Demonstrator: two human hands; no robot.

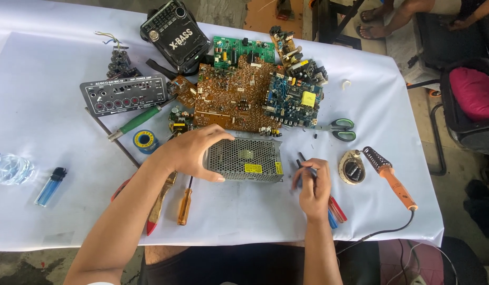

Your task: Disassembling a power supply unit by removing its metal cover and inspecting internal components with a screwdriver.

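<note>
Bright even daylight, soft faint shadows, sharp focus throughout, slight wide-angle bending at the edges

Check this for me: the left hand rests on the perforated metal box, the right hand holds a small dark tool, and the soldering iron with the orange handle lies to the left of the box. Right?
Not quite. In the head view the soldering iron lies to the right of the perforated metal box, beyond the right hand. The rest holds: the left hand rests on the box, and the right hand holds a small dark tool.
</note>
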